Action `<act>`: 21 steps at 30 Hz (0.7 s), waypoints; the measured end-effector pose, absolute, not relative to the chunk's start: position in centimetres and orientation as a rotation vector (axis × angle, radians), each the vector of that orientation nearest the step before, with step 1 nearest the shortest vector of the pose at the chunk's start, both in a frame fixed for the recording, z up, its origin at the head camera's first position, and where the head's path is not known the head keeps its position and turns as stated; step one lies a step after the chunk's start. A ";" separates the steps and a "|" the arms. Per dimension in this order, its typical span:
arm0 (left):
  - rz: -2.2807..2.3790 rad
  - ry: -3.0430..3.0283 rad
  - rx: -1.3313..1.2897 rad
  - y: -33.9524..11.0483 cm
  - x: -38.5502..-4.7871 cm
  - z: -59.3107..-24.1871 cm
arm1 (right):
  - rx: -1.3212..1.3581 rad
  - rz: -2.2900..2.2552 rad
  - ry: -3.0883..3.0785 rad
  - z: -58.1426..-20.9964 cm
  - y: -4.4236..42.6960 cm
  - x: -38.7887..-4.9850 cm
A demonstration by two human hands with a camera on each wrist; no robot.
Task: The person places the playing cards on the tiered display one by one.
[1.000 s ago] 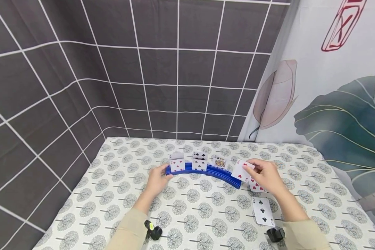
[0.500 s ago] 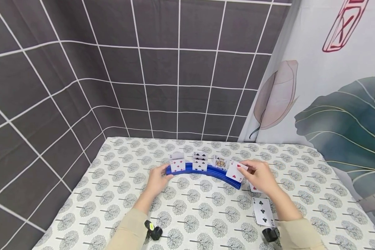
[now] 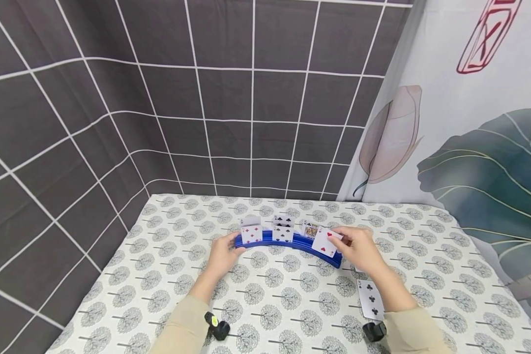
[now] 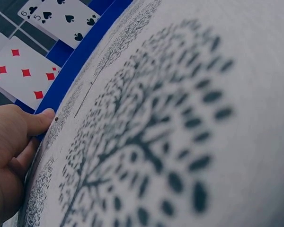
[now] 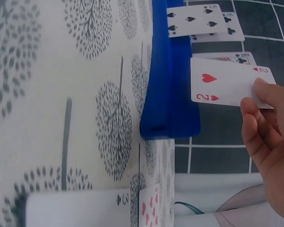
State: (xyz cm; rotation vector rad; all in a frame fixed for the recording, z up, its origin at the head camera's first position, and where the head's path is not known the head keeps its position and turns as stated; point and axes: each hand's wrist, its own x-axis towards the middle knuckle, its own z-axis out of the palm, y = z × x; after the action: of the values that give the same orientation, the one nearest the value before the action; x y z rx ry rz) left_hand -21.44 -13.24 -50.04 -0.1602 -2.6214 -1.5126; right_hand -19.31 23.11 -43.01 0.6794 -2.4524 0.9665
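Observation:
A curved blue playing card holder point(image 3: 287, 242) stands on the table. My left hand point(image 3: 221, 254) grips its left end, thumb in front. My right hand point(image 3: 360, 250) pinches the two of hearts point(image 5: 222, 82) at its upper right corner, over the holder's right part and partly in front of a face card point(image 3: 309, 228). Whether its lower edge touches the slot, I cannot tell. The five of diamonds point(image 4: 23, 66) stands in the holder beside my left hand, a paler card behind it. In the middle are the five of spades point(image 4: 68, 21) and, behind it, the six of clubs point(image 5: 234, 28).
The three of clubs point(image 3: 370, 299) lies face up on the tree-patterned tablecloth point(image 3: 287, 300), below my right hand. A card with several hearts point(image 5: 149, 208) lies beyond it, mostly hidden by my hand in the head view. A dark gridded curtain point(image 3: 225, 98) hangs behind the table.
My right hand has carried the two of hearts leftward, from beyond the holder's right end to in front of the face card. The left hand has stayed on the holder.

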 end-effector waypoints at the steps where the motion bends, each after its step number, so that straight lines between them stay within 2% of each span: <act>1: -1.513 -2.620 -0.163 -13.3 -21.4 -50.0 | 0.690 0.964 -2.445 -43.0 22.9 -19.3; 21: -1.518 -2.627 -0.162 -13.3 -21.3 -49.6 | 0.708 0.845 -2.440 -43.2 20.7 -19.7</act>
State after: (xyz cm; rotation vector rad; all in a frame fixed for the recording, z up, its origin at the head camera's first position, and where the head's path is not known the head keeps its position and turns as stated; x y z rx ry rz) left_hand -21.29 -13.28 -49.58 -0.1625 -2.6268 -1.5182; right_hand -19.70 20.72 -43.15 0.7085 -2.4400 0.8448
